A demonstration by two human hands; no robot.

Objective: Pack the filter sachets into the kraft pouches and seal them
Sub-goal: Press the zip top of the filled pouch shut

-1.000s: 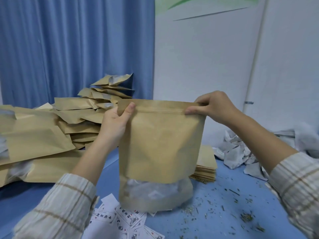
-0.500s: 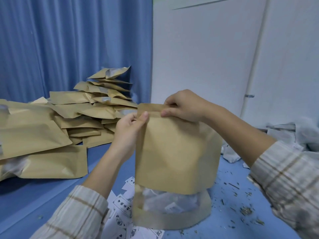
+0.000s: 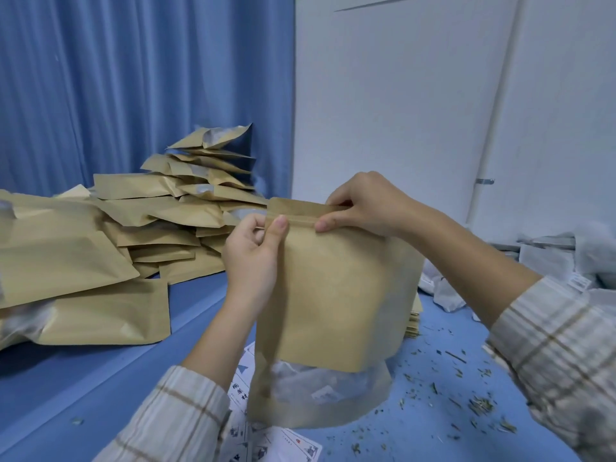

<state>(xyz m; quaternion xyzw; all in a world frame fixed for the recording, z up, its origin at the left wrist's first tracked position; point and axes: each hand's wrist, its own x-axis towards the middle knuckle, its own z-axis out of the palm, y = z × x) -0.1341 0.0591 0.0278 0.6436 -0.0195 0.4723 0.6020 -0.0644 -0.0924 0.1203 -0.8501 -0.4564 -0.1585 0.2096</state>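
A blue curtain (image 3: 133, 88) and white wall (image 3: 400, 95) back a blue tabletop (image 3: 100, 378) scattered with herb crumbs (image 3: 480, 403). A heap of filled kraft pouches (image 3: 116, 248) lies at the left, crumpled white wrappers (image 3: 550, 261) at the right. Held upright mid-table, the kraft pouch (image 3: 333, 295) looks light and crinkly, its paper fairly stiff, pale filter sachets (image 3: 316, 385) showing through the clear bottom window. The left hand (image 3: 253, 251) and right hand (image 3: 363, 205) each pinch the zip strip at the top, the best place to hold it. Printed cards (image 3: 266, 441) beneath carry characters too small to read.
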